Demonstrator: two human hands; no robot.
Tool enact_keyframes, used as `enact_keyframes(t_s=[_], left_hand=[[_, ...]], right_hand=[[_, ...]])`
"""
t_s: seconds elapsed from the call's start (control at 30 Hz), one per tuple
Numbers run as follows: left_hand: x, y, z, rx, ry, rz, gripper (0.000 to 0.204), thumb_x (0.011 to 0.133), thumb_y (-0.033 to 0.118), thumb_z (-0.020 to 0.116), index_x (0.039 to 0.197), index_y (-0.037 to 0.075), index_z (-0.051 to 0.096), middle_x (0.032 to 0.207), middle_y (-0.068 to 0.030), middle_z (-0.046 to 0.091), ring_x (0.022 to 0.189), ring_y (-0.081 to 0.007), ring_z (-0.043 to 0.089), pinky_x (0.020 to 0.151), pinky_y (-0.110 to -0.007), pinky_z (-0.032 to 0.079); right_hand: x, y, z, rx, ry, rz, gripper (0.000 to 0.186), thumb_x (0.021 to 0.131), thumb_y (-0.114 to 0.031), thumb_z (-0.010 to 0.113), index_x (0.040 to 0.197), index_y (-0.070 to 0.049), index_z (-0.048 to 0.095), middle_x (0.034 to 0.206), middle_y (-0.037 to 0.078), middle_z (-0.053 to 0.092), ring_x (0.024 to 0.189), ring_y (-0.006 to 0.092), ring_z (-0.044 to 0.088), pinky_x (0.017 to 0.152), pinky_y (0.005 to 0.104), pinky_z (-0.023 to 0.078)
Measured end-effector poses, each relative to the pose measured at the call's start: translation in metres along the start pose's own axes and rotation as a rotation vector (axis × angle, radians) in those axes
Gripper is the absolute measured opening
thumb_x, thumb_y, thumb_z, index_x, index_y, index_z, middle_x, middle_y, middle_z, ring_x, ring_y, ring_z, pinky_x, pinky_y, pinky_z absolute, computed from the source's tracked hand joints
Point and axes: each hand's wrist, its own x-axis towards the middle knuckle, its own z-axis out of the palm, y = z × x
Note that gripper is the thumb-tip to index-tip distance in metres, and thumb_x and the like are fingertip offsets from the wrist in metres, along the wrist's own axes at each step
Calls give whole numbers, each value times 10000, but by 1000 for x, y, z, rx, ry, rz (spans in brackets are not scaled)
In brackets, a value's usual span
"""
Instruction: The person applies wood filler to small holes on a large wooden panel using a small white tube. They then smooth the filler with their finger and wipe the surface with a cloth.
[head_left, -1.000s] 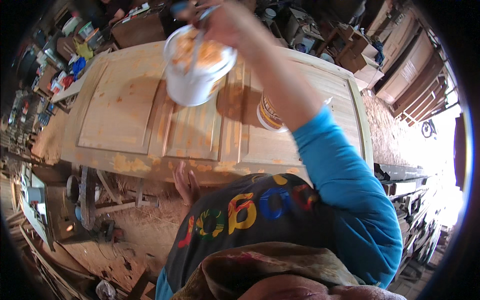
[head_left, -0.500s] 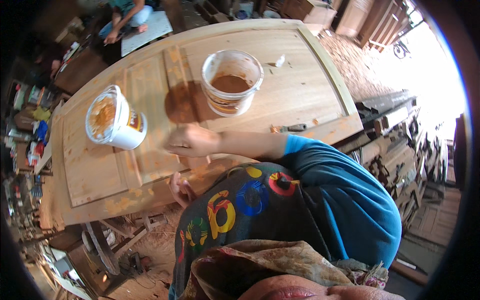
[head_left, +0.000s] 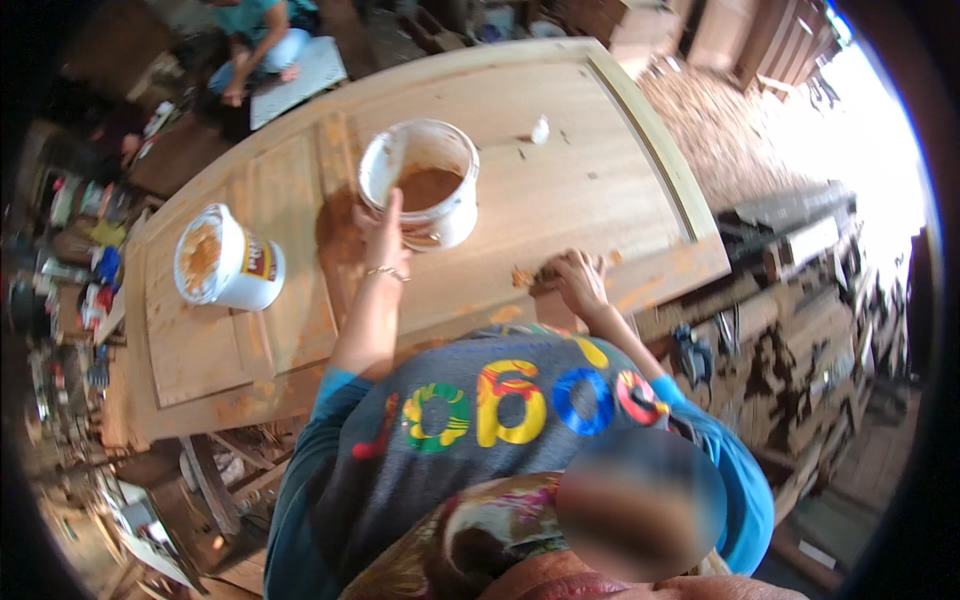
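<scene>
My left hand (head_left: 383,235), a bracelet at its wrist, grips the near left side of a white plastic bucket (head_left: 455,222) with brown paste inside. Its thumb points up along the bucket wall. Farther right, my right hand (head_left: 578,283) is closed over the handle of a putty knife, which it mostly hides. Orange filler shows at the blade end of the putty knife (head_left: 522,277), near the panel's front edge. Both the bucket and the knife rest on a large wooden door panel (head_left: 520,85) with orange filler patches.
Another white bucket (head_left: 262,285), holding orange paste, stands on the left of the panel. A small white bottle (head_left: 540,130) is toward the far right. Stacked wood pieces (head_left: 770,330) lie beyond the right edge. A person (head_left: 262,45) sits past the far left edge.
My left hand has come up to the brown-paste bucket, which now sits farther left. My right hand has moved right from the middle of the panel onto the putty knife.
</scene>
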Motion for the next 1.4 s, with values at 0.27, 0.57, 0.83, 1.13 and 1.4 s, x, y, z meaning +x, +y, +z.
enact_keyframes(t_s=[0.27, 0.57, 0.83, 1.13, 1.4], left_hand=[[5, 7, 12, -390, -23, -318, 456, 816, -28, 478, 1255, 51, 381, 1204, -276, 500, 1144, -462, 524, 905, -779, 351], [-20, 106, -82, -484, -156, -116, 227, 850, 28, 456, 1041, -92, 477, 1205, -283, 516, 1125, -457, 541, 902, -677, 463], [-37, 121, -126, -351, 124, 21, 449, 830, -21, 472, 1254, -70, 332, 1239, -283, 450, 1076, -460, 567, 862, -640, 526], [33, 38, -137, -443, 35, -264, 509, 796, -49, 458, 1276, 53, 324, 1167, -268, 474, 1014, -474, 579, 787, -700, 515], [61, 16, -138, -274, 61, -281, 677, 868, 206, 615, 1390, 130, 190, 1316, -235, 413, 1087, -411, 559, 881, -668, 461]], right_hand=[[0, 9, 3, 52, 43, -26, 295, 826, -115, 605, 1104, -215, 620, 1134, 46, 556, 1157, 266, 481, 961, 463, 348], [64, -143, 0, 233, -530, -593, 355, 928, -259, 539, 1279, -208, 546, 1134, 123, 611, 1038, 339, 589, 873, 435, 488], [71, -233, 63, 552, -573, -949, 529, 843, -320, 685, 1325, -174, 521, 1231, 169, 560, 1119, 355, 559, 922, 440, 475], [74, -95, 16, 761, -445, -303, 369, 868, -236, 676, 1186, -53, 631, 1018, 155, 690, 940, 243, 659, 848, 344, 512], [173, 20, 7, 741, 93, 44, 339, 849, -158, 678, 1149, -10, 624, 800, 47, 664, 728, 86, 595, 664, 273, 483]])
